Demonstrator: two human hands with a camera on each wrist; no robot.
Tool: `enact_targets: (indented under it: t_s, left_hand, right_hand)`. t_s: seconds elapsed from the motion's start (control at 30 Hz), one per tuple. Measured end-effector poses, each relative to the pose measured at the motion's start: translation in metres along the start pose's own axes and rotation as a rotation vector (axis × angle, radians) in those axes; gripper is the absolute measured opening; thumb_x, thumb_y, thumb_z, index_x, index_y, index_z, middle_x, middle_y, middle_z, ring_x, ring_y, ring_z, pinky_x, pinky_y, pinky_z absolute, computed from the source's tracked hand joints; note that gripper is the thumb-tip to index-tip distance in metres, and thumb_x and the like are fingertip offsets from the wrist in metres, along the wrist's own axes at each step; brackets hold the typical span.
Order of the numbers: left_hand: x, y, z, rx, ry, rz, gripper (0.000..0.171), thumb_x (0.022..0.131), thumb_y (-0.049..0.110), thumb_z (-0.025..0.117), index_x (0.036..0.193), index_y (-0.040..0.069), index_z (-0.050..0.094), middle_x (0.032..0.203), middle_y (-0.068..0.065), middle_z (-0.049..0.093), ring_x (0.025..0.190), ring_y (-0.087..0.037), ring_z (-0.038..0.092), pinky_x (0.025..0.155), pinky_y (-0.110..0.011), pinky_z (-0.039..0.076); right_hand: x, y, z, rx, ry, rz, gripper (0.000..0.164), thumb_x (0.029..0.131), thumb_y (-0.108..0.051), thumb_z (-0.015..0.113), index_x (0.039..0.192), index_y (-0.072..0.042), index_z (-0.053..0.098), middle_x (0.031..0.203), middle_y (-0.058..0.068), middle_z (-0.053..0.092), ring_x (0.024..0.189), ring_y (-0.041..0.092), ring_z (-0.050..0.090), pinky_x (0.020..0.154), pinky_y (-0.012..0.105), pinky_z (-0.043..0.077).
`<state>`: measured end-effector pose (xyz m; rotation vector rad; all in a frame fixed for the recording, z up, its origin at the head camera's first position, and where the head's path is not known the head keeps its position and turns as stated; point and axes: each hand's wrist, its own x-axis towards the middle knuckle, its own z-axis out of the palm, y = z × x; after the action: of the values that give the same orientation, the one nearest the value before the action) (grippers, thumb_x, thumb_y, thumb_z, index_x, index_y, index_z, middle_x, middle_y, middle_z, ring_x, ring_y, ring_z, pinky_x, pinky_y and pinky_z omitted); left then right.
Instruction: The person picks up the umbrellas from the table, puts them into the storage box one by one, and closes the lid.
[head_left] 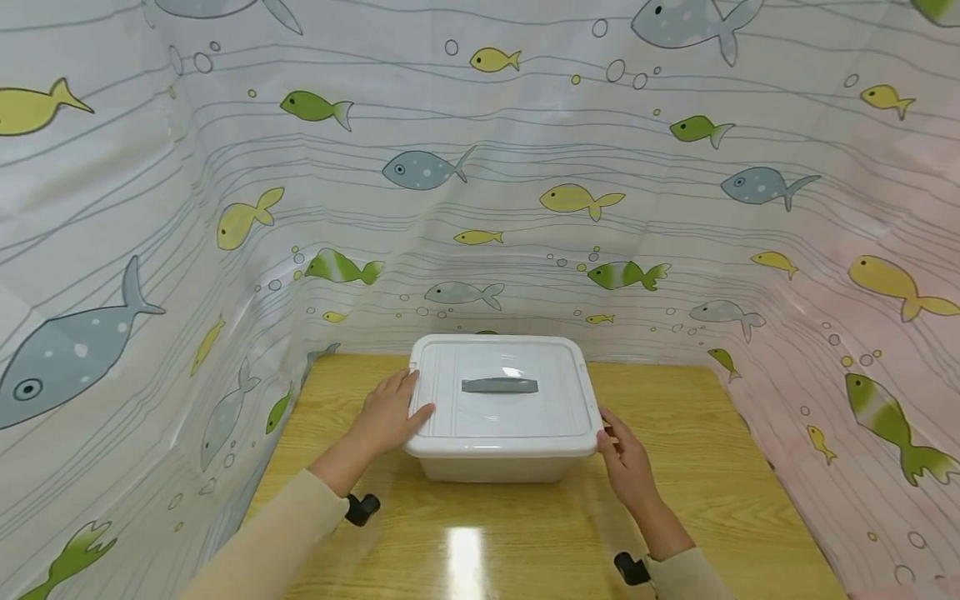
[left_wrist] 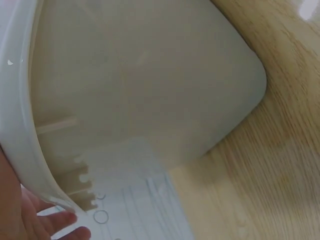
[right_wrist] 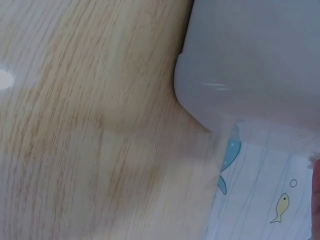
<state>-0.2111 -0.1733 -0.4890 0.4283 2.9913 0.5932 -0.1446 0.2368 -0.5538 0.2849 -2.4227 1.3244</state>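
A white plastic storage box (head_left: 491,470) stands on the table with its lid (head_left: 442,408) on top. The lid has a grey handle (head_left: 500,386), folded flat. My left hand (head_left: 384,414) grips the left edge of the lid, thumb on top; in the left wrist view its fingers (left_wrist: 60,220) reach round beneath the rim. At the right edge, near the front corner, my right hand (head_left: 627,462) holds the rim between thumb and fingers. Only a sliver of that hand shows in the right wrist view, beside the box wall (right_wrist: 250,60). The box's inside is hidden.
The wood-grain table (head_left: 405,550) extends around the box. A white fish-print sheet (head_left: 517,167) hangs behind and along both sides, its back part close behind the box. Small black devices (head_left: 362,509) sit at both wrists.
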Motion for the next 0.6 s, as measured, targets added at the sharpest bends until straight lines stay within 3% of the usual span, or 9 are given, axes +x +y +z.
enact_targets:
  t_s: [0.3, 0.6]
  left_hand:
    - [-0.0027, 0.0044, 0.0070, 0.052, 0.020, 0.022, 0.089, 0.099, 0.058, 0.049, 0.157, -0.005, 0.021, 0.161, -0.027, 0.020, 0.146, -0.045, 0.022, 0.114, -0.065, 0.022]
    - [-0.0067, 0.0070, 0.0094, 0.060, 0.038, 0.028, 0.093, 0.098, 0.061, 0.048, 0.158, -0.004, 0.019, 0.162, -0.026, 0.018, 0.148, -0.045, 0.018, 0.116, -0.064, 0.016]
  right_hand:
    - [0.0002, 0.0043, -0.0003, -0.019, -0.031, 0.002, 0.046, 0.103, -0.012, 0.057, 0.148, -0.008, 0.049, 0.132, 0.013, 0.061, 0.106, 0.017, 0.059, 0.077, 0.027, 0.054]
    - [0.0058, 0.0011, -0.0066, -0.071, -0.140, 0.083, 0.074, 0.091, -0.023, 0.077, 0.153, -0.010, 0.041, 0.142, 0.015, 0.053, 0.115, 0.027, 0.057, 0.084, 0.036, 0.055]
